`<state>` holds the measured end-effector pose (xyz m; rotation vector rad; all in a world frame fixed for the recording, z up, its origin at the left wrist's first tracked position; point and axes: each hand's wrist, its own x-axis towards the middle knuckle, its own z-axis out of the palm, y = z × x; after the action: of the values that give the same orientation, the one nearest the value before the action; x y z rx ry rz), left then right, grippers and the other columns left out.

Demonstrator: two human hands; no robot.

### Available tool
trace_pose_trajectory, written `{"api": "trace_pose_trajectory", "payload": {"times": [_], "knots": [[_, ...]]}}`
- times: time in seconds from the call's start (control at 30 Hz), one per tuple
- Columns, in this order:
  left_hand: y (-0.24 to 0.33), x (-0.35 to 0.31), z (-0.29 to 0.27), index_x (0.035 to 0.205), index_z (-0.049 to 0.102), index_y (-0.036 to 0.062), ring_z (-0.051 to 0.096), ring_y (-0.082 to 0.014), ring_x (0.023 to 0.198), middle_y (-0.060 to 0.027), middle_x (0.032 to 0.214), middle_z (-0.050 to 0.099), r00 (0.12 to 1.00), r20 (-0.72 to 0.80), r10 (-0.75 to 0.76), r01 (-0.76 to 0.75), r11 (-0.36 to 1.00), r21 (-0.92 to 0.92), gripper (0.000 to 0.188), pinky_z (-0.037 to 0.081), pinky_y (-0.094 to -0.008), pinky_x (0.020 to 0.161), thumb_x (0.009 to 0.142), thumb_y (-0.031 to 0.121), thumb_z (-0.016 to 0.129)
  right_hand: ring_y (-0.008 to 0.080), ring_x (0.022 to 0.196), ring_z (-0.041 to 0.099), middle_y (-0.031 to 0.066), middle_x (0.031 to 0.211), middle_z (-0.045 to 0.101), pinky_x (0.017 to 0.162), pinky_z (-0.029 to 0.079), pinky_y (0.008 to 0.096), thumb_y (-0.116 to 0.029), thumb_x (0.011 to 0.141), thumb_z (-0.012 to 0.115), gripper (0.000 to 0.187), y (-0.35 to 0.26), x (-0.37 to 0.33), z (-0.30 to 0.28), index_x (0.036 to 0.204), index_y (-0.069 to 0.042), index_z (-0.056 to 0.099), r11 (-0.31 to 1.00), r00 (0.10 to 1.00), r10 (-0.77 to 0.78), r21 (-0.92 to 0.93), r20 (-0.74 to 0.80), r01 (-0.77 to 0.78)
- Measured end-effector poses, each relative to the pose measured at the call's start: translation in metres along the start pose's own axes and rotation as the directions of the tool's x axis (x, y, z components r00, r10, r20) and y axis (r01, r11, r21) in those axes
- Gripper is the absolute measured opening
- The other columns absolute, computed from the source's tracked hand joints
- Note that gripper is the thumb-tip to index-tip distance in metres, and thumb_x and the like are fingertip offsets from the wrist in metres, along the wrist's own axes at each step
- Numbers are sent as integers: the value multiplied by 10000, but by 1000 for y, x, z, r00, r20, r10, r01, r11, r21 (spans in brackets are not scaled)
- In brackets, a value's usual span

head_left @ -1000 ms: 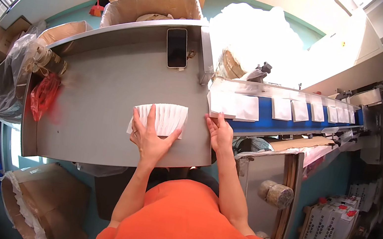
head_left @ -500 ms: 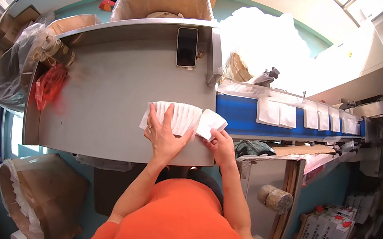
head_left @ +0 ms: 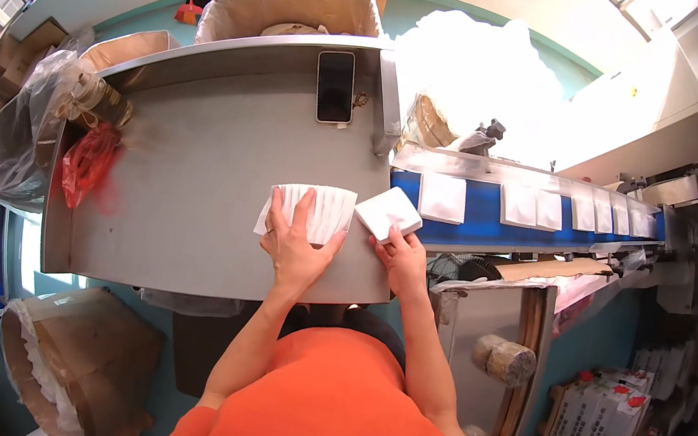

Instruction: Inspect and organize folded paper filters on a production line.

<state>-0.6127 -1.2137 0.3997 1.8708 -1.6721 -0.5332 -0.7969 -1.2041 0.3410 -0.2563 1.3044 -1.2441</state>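
Observation:
My left hand [head_left: 298,242] is closed around a row of white folded paper napkins [head_left: 333,215] on the grey metal table. Its fingers are over the far side and the thumb lies along the near right side. Just right of the row, my right hand [head_left: 402,258] pinches the near corner of a flat white square napkin stack [head_left: 388,212], thumb on top. That stack is tilted and hangs at the table's right edge, close to the end of the blue conveyor belt [head_left: 476,234]. Several more white napkin stacks [head_left: 442,198] lie on the belt.
The grey table [head_left: 189,193] has raised rims. A phone [head_left: 335,88] lies near its far edge. A red plastic bag [head_left: 90,163] and a roll of twine [head_left: 103,100] are at the left. Lined cardboard boxes [head_left: 290,12] stand beyond; another lined box [head_left: 85,359] sits on the floor.
The stacks on the belt have shifted left toward the table. My right hand has turned its napkin stack and moved it a little away from the row; my left hand stays in place.

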Motion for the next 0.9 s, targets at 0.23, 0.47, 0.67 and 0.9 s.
{"api": "trace_pose_trajectory", "payload": {"times": [0.23,0.47,0.67,0.9], "knots": [[1,-3,11,1380,510,217,295,-442,1375,-246,1525,222,992,41,117,-111,985,-130,711,340,-581,1001,743,372,787,138,879,611,62,1009,662,768,496,288,-410,969,605,427,6,-15,42,1140,-19,600,815,946,-262,-483,190,322],[2,2,4,1384,480,219,261,-434,1387,-226,1534,198,1000,-10,-12,13,1000,19,762,332,-575,1011,714,365,812,86,818,591,0,983,643,742,492,259,-222,950,635,240,-2,-15,18,1146,-88,602,954,896,285,-4,340,-301],[-3,4,7,1332,545,194,325,-430,1356,-231,1518,252,997,12,73,-71,992,-108,635,340,-571,1012,756,334,773,152,875,636,86,997,641,745,515,242,-382,970,611,450,-8,4,15,1154,22,537,999,999,21,31,-37,-20],[9,2,6,1346,529,205,295,-424,1374,-219,1534,221,998,8,65,-65,996,-60,687,326,-571,1013,728,332,803,72,848,574,13,970,633,744,477,237,-338,1002,563,341,-7,-16,42,1161,-38,591,995,964,91,-68,250,-76]]}}
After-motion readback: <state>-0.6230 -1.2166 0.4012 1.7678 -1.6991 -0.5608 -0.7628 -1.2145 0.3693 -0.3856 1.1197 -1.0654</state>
